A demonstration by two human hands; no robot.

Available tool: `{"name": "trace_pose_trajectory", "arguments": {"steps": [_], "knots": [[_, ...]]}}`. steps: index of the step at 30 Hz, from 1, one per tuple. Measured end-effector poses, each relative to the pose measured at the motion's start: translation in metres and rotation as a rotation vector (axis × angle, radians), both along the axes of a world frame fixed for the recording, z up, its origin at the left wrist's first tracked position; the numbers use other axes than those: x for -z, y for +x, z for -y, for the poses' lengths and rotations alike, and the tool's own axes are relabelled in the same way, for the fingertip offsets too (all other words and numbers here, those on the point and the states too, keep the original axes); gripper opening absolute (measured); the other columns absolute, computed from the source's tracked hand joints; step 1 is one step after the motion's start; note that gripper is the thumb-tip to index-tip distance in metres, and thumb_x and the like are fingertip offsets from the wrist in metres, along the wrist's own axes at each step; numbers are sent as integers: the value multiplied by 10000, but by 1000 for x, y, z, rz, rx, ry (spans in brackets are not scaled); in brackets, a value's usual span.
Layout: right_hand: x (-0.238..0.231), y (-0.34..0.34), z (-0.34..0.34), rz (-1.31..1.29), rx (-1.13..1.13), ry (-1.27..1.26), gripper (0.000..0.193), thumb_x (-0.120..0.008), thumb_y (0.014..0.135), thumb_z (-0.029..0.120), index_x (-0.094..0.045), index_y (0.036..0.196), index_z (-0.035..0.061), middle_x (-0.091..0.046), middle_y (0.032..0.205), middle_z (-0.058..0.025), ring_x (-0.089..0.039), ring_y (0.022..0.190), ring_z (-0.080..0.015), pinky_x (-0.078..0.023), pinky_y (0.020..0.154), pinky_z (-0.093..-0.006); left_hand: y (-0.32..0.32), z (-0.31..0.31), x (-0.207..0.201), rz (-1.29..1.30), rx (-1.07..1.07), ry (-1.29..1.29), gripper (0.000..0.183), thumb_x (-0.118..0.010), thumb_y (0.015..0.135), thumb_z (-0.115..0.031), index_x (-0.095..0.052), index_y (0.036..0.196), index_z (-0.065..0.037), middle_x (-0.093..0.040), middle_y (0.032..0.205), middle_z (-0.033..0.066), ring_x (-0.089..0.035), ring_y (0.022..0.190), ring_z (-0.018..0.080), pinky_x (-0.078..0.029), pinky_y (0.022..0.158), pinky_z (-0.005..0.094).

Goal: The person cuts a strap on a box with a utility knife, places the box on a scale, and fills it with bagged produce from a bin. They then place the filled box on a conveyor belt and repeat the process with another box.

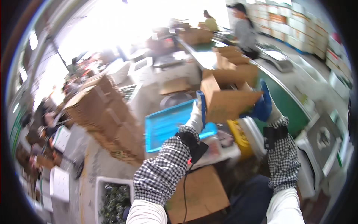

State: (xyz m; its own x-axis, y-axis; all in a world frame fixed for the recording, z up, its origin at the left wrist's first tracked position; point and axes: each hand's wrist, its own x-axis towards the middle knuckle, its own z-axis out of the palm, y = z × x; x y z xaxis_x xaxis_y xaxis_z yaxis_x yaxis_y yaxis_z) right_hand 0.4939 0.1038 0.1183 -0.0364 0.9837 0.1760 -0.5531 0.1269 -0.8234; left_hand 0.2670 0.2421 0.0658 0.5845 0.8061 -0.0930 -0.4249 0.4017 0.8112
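An open cardboard box (232,106) stands in front of me between my two gloved hands, its near flap tipped toward me. My left hand (200,108), in a white glove with a blue palm, presses along the box's left side with its fingers straight. On the right side my right hand (264,104), in a matching glove, has its fingers pointing up, and part of it is hidden behind the flap. The box is held between both palms. Its contents are too blurred to name. Black-and-white checked sleeves cover both forearms.
More open boxes (229,56) stand along the green conveyor belt (287,112). A blue tray (164,125) and a yellow container (240,139) lie nearer. Flattened cardboard (108,115) is stacked at left. A white crate (97,198) holds dark greens. A co-worker (244,31) stands beyond.
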Motion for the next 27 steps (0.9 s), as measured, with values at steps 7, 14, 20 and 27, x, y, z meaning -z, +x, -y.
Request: {"name": "trace_pose_trajectory", "arguments": {"steps": [7,14,20,27], "knots": [[14,76,37,45,759,-285,781,-493,780,634,-353,1362,132,-439,1317,-85,-393,1218,-318,-348,816,-661,142,29,64,-511,-58,651,235,-456,910,-153,-487,1112,-38,-507,1086,141,-526,979,268,-451,811,298],[73,141,11,254,1030,-338,632,-597,770,511,-516,1240,97,-548,1146,-68,-529,953,-210,-446,744,-415,98,116,64,-75,350,8,360,-370,939,-79,-344,1289,2,-507,1159,127,-519,1090,252,-448,932,408],[71,153,-33,553,1068,-670,790,-516,794,601,-417,1303,5,-457,1263,-116,-467,1086,-250,-366,930,-425,-28,145,2,-172,112,-318,392,-482,915,-203,-416,1213,44,-493,1218,219,-501,1133,300,-404,982,417],[53,43,4,-31,1170,-163,566,-497,906,388,-346,1316,28,-483,1184,-95,-485,998,-150,-401,872,-291,-262,190,78,-112,-580,-277,217,-577,847,-233,-593,971,-56,-615,996,100,-568,994,235,-477,881,369]]}}
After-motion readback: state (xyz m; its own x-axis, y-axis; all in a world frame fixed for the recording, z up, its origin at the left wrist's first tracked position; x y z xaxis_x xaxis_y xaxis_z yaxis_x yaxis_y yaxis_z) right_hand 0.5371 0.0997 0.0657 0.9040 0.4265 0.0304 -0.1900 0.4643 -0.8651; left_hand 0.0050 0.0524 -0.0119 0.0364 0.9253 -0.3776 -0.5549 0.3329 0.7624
